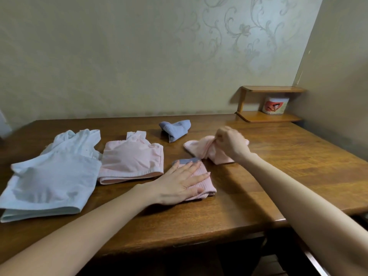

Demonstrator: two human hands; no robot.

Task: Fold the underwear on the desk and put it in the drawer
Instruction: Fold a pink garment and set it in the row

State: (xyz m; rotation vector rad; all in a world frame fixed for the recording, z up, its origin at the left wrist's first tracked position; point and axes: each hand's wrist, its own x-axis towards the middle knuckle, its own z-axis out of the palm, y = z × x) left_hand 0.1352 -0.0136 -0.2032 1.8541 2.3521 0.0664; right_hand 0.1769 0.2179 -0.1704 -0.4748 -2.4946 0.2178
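Flat and open, left hand (182,181) pressed palm-down on folded pink underwear (201,185) with a blue-grey band, near the desk's (229,212) front edge. Right hand (232,143) pinched shut on bunched pale pink underwear (199,146), just behind the folded piece. Further back, a crumpled blue pair (176,129), apart from both. Left of the hands, a pink top (131,160) lying flat, then a pale blue top (53,176) beside it. Far right corner: small wooden shelf (268,116) with a white jar (275,105).
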